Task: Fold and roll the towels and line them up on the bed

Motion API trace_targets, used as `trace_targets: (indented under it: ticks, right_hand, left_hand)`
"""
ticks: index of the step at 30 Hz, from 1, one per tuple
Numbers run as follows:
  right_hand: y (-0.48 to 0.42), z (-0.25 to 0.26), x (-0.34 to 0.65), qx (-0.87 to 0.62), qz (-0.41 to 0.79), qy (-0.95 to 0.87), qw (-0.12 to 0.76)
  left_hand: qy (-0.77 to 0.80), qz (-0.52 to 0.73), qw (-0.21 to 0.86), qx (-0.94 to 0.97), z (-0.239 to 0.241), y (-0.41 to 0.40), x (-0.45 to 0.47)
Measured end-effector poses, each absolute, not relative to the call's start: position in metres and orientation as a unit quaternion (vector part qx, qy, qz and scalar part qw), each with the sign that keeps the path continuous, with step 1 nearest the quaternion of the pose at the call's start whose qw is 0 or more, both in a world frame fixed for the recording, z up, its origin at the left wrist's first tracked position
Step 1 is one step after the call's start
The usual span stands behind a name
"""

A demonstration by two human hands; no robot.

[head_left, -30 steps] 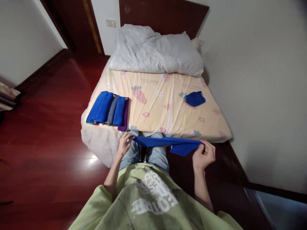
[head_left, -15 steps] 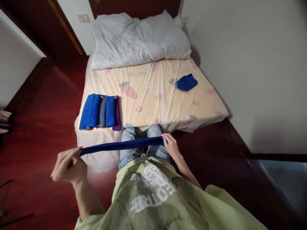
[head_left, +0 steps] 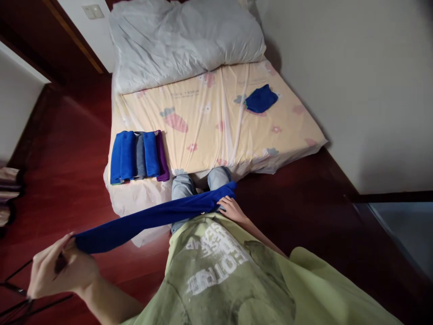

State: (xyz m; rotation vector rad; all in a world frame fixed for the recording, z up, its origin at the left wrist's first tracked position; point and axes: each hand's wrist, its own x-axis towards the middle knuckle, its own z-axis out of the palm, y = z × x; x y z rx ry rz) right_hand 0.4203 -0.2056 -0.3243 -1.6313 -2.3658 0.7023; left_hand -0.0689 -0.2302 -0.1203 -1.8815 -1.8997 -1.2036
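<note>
I have a glossy dark red floor (head_left: 77,189) running down the left of my view, with the wide bed under a cream sheet printed with pink carrots and flowers (head_left: 209,124) filling the centre and top. A puffy pale grey-white quilt (head_left: 189,40) is bunched across the bed at the top of the frame. The light green shirt with white lettering (head_left: 264,293) takes up the bottom centre. Above it, the long bright blue strip of soft cloth (head_left: 135,224) stretches slantwise from lower left to the middle, crossing in front of the blue-jeaned legs (head_left: 182,186). My left hand (head_left: 79,271), at lower left, pinches the strip's left end between thumb and fingertips. My right hand (head_left: 232,210), near the centre, lays its fingers on the strip close to its right end; I cannot tell whether the thumb grips beneath. Left of centre, a row of folded blue, grey and purple cloths (head_left: 127,155) lies side by side on the bed. One crumpled dark blue cloth (head_left: 261,99) lies at upper right.
</note>
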Motion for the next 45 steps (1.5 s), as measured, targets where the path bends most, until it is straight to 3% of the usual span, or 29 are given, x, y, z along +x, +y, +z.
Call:
trace_targets:
  ticks: [3,14,19,23,27,36,41,45]
  right_hand:
    - [-0.201,-0.32,0.41,-0.574,0.214,-0.788,0.055]
    - [-0.183,-0.304,0.391,-0.495,0.215,-0.842,-0.001]
    - [-0.169,-0.276,0.419,-0.504,0.172,-0.838,0.121]
    - [-0.163,-0.249,0.459,-0.461,0.267,-0.824,0.194]
    - [-0.158,-0.226,0.502,-0.509,0.348,-0.775,0.135]
    - [-0.165,-0.227,0.559,-0.547,0.359,-0.755,0.049]
    - [-0.173,-0.236,0.579,-0.578,0.32,-0.749,0.059]
    - [-0.163,-0.229,0.59,-0.594,0.256,-0.753,0.121]
  left_hand:
    - [-0.596,-0.488,0.25,-0.587,-0.12,-0.235,-0.054]
    - [-0.612,-0.474,0.206,-0.598,-0.124,-0.245,-0.057]
    - [-0.645,-0.435,0.13,-0.615,-0.122,-0.257,-0.063]
    - [-0.678,-0.355,0.057,-0.641,-0.119,-0.254,-0.078]
    - [-0.688,-0.289,0.027,-0.665,-0.121,-0.241,-0.099]
    - [-0.676,-0.271,0.02,-0.685,-0.13,-0.224,-0.106]
    - [-0.662,-0.262,0.035,-0.701,-0.142,-0.22,-0.117]
    - [-0.637,-0.282,0.068,-0.715,-0.147,-0.207,-0.124]
